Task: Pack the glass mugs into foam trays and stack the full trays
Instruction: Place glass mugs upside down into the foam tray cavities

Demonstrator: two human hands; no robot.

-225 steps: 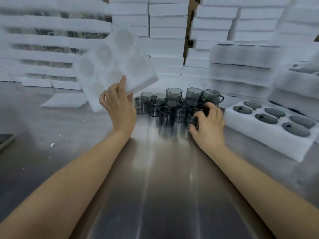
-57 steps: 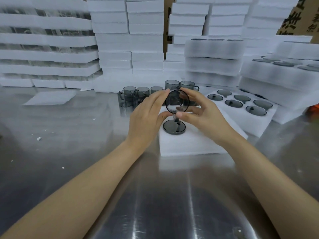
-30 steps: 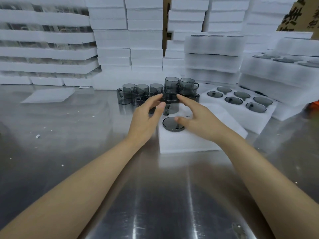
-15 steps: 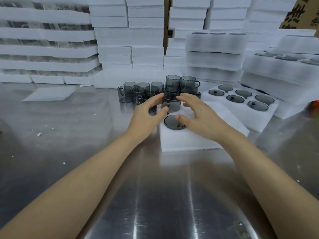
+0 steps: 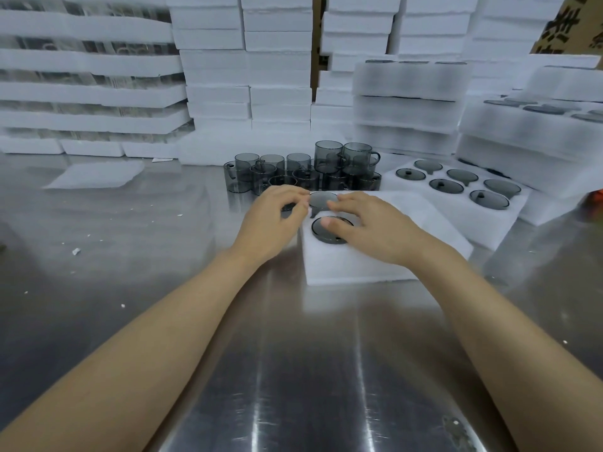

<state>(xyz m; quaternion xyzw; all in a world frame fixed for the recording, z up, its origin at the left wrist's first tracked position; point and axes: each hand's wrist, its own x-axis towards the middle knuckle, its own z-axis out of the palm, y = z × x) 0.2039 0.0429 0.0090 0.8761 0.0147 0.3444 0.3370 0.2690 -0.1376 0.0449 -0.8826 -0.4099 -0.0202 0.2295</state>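
Head view: mug (image 5: 321, 201) pinched by left hand (image 5: 272, 220), touched by relaxed fingers of right hand (image 5: 375, 230); chipped if jammed skewed into tray (image 5: 359, 265).

On the table (image 5: 293, 370) before me sits a foam tray (image 5: 342, 265). One mug (image 5: 326, 236) sits in its near-left pocket, with a second mug (image 5: 321, 200) just behind it. Loose mugs (image 5: 277, 172) cluster behind the tray. A filled tray (image 5: 466, 216) lies to its right, and foam stacks (image 5: 277, 76) line the back.
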